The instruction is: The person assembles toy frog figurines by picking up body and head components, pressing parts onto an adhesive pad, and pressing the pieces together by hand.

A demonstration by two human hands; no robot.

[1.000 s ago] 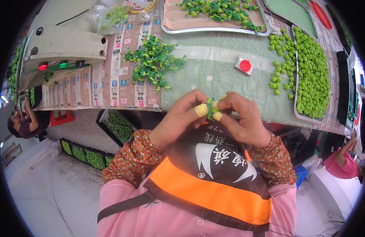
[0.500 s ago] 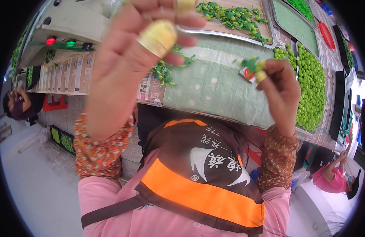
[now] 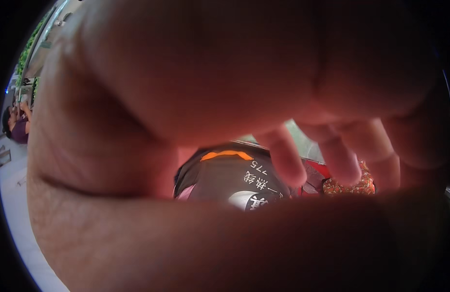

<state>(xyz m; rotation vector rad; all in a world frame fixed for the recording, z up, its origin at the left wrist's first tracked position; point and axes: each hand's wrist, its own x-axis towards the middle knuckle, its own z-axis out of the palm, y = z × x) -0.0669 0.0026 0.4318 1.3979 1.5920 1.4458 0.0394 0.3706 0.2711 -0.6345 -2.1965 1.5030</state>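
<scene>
My left hand is very close to the camera and covers most of the view, dark and blurred. Its fingers are bent, with gaps between them, and I see nothing held in it. Through the opening a patterned sleeve on my right arm shows. My right hand itself is hidden behind the left, as is whatever it may hold. A brown apron with an orange strip is visible past the fingers. Only a sliver of the pale green work surface can be seen between them.
At the far left, a person in dark clothing is at a distance, arms raised. Green plants show along the upper left rim. A pale floor lies below them.
My left hand has come up close to the camera, blocking the table, trays and green fruit. My right hand, which held a green sprig, has gone out of sight.
</scene>
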